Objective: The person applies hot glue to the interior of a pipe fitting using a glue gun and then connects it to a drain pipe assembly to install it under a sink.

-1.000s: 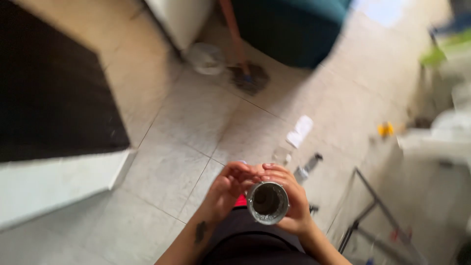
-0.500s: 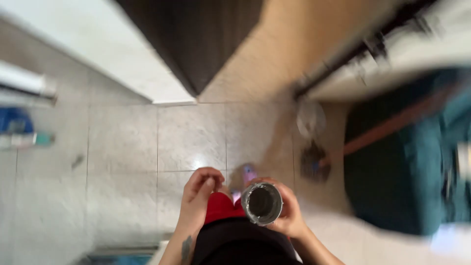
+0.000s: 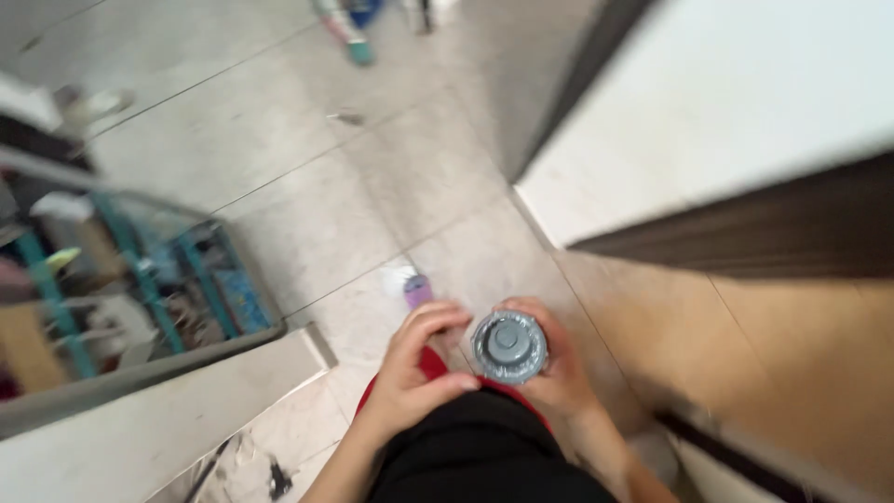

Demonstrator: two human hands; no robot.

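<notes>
the right hand (image 3: 549,368) wraps around a small round clear jar (image 3: 508,346) seen from above; its contents are too blurred to tell. the left hand (image 3: 414,368), fingers loosely curled, rests just beside it without gripping. beyond lies a grey tiled floor (image 3: 307,186); left, a blurred teal rack (image 3: 140,279), cluttered.

1. Pale grey floor tiles (image 3: 307,205) with thin dark joints cover the ground.
2. Right of the tiles stands a white wall (image 3: 736,102), with a dark brown panel (image 3: 773,233) below it.
3. Left of the tiles sits a blurred, cluttered metal shelf (image 3: 130,289).
</notes>
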